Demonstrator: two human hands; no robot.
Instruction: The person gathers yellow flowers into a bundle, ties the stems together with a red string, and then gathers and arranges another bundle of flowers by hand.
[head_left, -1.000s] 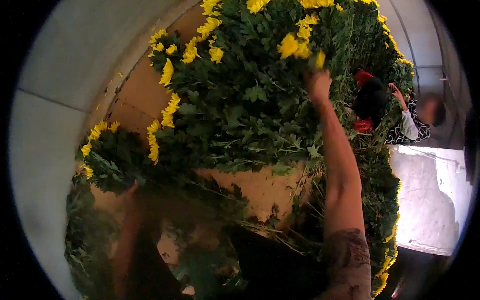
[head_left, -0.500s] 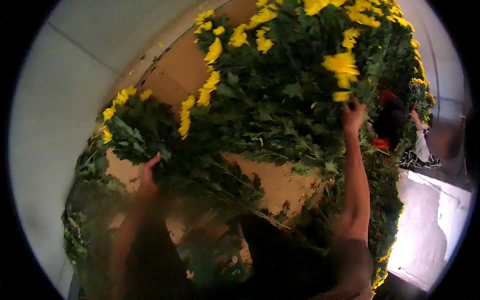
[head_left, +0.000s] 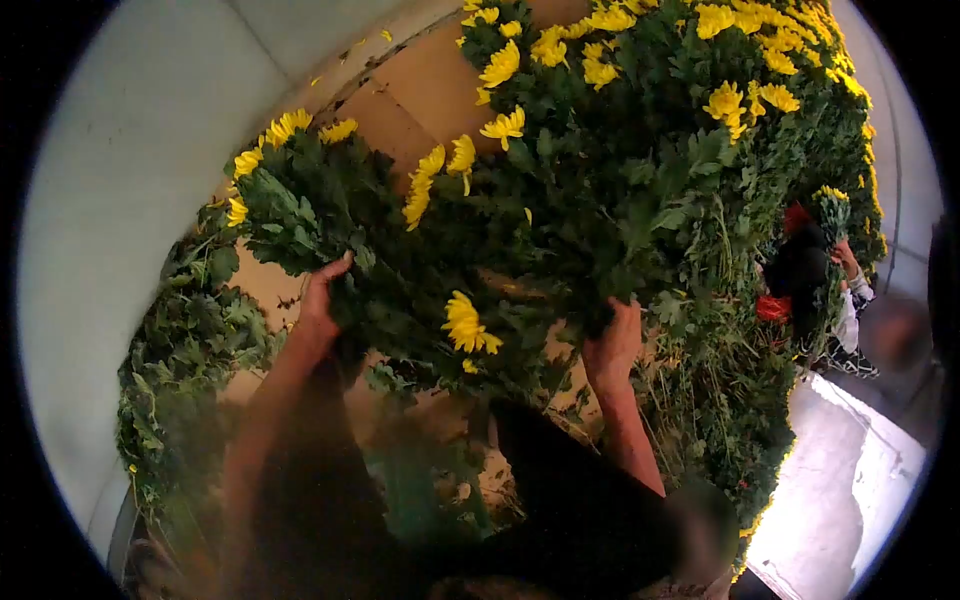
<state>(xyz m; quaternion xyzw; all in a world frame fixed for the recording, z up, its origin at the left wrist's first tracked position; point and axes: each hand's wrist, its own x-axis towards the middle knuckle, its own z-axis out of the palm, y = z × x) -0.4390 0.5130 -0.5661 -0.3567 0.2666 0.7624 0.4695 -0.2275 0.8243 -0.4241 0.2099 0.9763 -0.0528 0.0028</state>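
My left hand [head_left: 318,308] is closed round a leafy bunch of yellow chrysanthemums [head_left: 300,215], its flower heads pointing up and to the left. Opposite it, my right hand [head_left: 613,345] grips a chrysanthemum stem, fingers partly lost in the dark leaves. A single yellow chrysanthemum head [head_left: 466,325] lies between the two hands, level with my right hand and apparently on the stem it holds. Just beyond both hands spreads a big pile of chrysanthemums [head_left: 600,170], heads toward the far side. Leaves hide most of the stems.
Brown cardboard [head_left: 395,120] shows under the flowers. Loose leafy stems [head_left: 185,340] lie at the left and more cut stems [head_left: 700,400] at the right. Another person's hand [head_left: 845,258] holds flowers at the far right, above a bright white panel [head_left: 840,490].
My right hand has come from the pile at the upper right down and left toward my left hand, bringing a chrysanthemum. My left hand stays on its bunch. The view has shifted slightly.
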